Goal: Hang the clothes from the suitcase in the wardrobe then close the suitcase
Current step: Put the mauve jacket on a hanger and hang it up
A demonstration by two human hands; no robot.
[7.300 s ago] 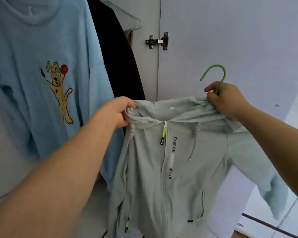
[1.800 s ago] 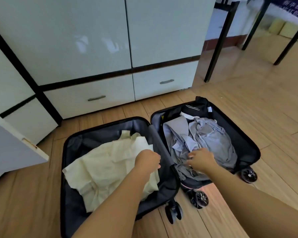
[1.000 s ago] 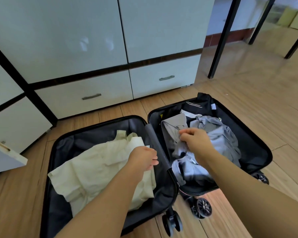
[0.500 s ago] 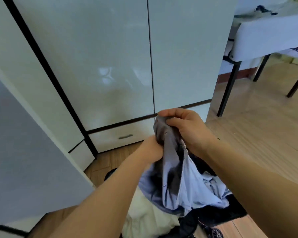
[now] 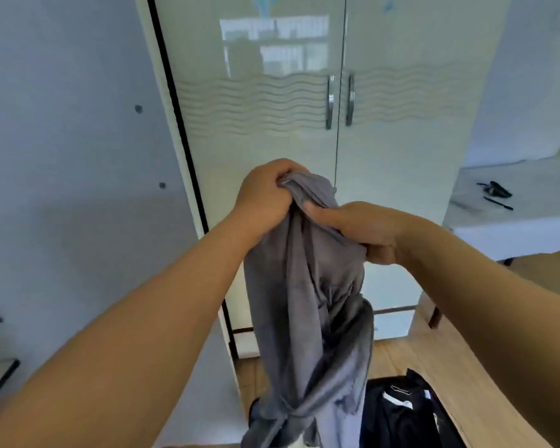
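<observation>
In front of the closed wardrobe doors, a grey garment hangs bunched and twisted from two hands, its lower folds trailing down toward the open suitcase on the wooden floor. The left hand clutches the top edge of the cloth, fingers curled tightly into it. The right hand, just beside and slightly lower, pinches the fabric between thumb and curled fingers. Dark clothing lies in the suitcase. To the left stands an open wardrobe door; at right, a white table carries small dark objects.
</observation>
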